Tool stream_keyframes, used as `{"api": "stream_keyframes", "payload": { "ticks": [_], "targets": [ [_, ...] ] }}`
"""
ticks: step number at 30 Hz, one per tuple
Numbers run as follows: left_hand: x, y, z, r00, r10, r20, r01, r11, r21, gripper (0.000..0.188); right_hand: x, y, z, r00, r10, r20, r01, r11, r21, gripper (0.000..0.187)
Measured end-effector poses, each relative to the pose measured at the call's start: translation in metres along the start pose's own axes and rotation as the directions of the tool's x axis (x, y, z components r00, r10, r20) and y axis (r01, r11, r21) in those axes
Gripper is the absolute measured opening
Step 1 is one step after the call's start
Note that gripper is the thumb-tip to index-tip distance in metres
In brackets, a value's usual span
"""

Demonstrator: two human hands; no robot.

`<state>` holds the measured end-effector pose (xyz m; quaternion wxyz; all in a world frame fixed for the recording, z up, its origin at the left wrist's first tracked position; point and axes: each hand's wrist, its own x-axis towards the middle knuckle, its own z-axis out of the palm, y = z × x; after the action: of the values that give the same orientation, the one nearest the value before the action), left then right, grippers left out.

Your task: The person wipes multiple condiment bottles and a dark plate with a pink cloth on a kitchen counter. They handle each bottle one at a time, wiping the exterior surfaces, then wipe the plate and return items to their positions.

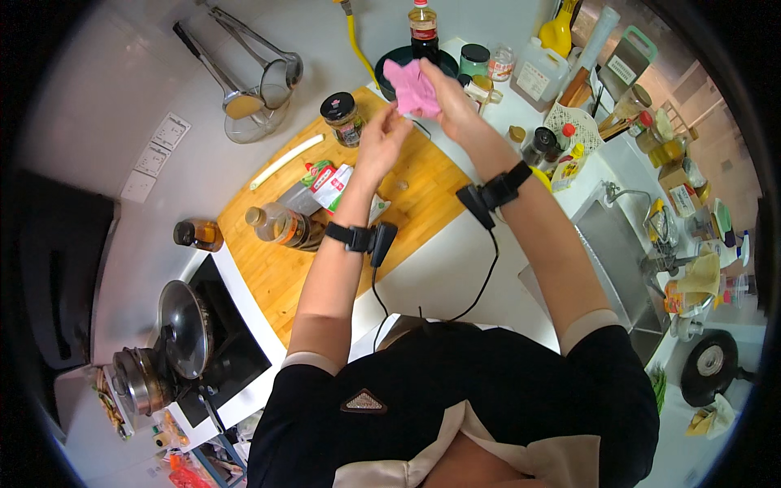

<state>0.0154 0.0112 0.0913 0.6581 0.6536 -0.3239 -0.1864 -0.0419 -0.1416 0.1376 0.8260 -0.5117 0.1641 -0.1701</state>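
Note:
A crumpled pink cloth (412, 86) is gripped in my right hand (455, 104), raised over the far end of the wooden board. Close below it, my left hand (386, 140) has its fingers bent together at the cloth's lower edge. Whatever lies between those fingertips is too small to make out. Just left of that hand stands a dark-lidded glass jar (342, 119). Beneath my left forearm lie a red-and-white packet (329, 185), a cleaver-like metal blade (299, 199) and a brown-liquid bottle (281, 224). A white leek stalk (286, 162) rests near the board's left edge.
A dark pan (394, 58) and a sauce bottle (423, 32) stand beyond my hands. Jars and a white jug (539, 71) crowd the right counter beside the sink (622, 236). The hob (236, 325), bearing a glass-lidded pan (185, 328), is at left.

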Motion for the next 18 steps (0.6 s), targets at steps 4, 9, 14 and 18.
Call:
{"api": "stream_keyframes", "payload": {
  "ticks": [4, 9, 14, 18],
  "targets": [
    [0.052, 0.004, 0.006, 1.0, 0.005, -0.028, -0.005, 1.0, -0.009, 0.051, 0.049, -0.051, -0.004, 0.992, -0.1, -0.075, 0.085, 0.98, -0.178, 0.043],
    [0.076, -0.059, 0.004, 0.981, -0.177, 0.083, 0.15, 0.955, 0.257, 0.059, 0.126, -0.084, -0.033, 0.96, -0.28, -0.019, 0.234, 0.835, -0.498, 0.039],
    [0.063, -0.158, 0.03, 0.937, -0.264, 0.23, 0.193, 0.937, 0.291, 0.069, 0.223, -0.101, -0.075, 0.854, -0.518, 0.043, 0.387, 0.578, -0.718, 0.036],
    [0.055, -0.189, 0.056, 0.892, -0.306, 0.334, 0.177, 0.914, 0.366, 0.075, 0.267, -0.097, -0.091, 0.896, -0.443, 0.024, 0.302, 0.569, -0.765, 0.039]
  ]
}}
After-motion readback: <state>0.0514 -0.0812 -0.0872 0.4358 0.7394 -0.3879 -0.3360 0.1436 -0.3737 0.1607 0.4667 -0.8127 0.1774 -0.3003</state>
